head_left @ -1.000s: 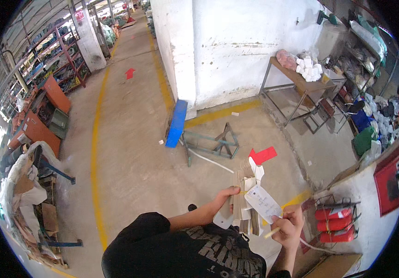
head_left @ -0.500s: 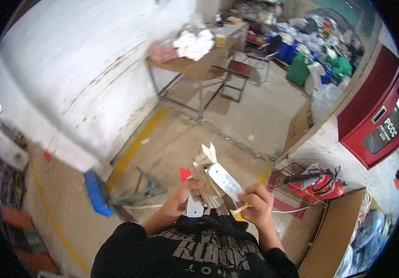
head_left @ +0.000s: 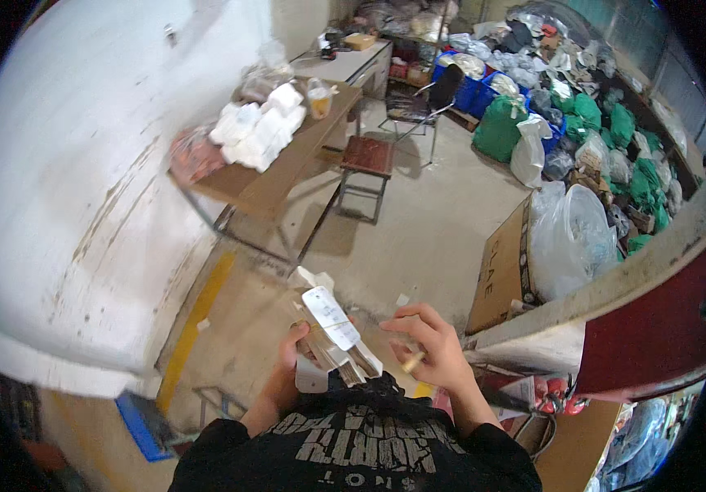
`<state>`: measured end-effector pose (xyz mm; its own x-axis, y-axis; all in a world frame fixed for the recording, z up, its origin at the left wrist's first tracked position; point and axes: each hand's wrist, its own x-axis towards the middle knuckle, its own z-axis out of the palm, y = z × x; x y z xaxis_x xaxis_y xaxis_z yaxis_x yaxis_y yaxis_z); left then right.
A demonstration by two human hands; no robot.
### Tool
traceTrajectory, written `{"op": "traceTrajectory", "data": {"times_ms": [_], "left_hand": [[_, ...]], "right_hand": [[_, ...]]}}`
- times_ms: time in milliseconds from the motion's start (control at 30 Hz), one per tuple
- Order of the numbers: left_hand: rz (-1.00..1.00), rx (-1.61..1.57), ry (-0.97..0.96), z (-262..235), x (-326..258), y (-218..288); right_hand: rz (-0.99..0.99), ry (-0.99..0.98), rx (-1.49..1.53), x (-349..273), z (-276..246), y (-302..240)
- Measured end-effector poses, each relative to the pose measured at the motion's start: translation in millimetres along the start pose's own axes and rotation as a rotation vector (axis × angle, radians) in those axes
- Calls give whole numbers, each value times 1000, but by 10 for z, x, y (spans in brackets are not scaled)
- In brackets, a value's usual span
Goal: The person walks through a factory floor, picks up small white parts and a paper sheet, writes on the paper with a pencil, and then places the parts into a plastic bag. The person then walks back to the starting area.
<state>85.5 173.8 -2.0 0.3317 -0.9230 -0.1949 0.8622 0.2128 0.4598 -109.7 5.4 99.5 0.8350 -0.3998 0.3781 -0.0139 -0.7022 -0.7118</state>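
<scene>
My left hand is closed around a thick bundle of card tags, held in front of my chest. Their edges are beige and stacked. On top lies a white tag with rounded corners and faint marks. Another pale tag shows below my left fingers. To the right of the bundle, apart from it, is my right hand. Its upper fingers stretch toward the bundle, while the lower ones hold a small yellowish thing whose kind I cannot make out.
Ahead on the left, a brown table bears white bundles and a cup. A stool and a chair stand beyond. Filled bags pile up at right, behind a cardboard sheet. A blue object lies low left.
My right hand has let go of the white tag and moved off to the right, its fingers opening somewhat. The bundle stays in my left hand. The view has swung up and right.
</scene>
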Motion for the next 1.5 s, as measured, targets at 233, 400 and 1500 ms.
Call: {"op": "traceTrajectory", "data": {"times_ms": [233, 400, 1500], "left_hand": [[89, 98, -254, -419, 2647, 413], [-316, -314, -387, 258, 4402, 478], [-840, -432, -553, 2722, 10720, -1844]], "right_hand": [[727, 128, 282, 888, -111, 2079], [999, 467, 338, 819, -627, 2965], [1538, 1842, -369, -1593, -5441, 7036]]}}
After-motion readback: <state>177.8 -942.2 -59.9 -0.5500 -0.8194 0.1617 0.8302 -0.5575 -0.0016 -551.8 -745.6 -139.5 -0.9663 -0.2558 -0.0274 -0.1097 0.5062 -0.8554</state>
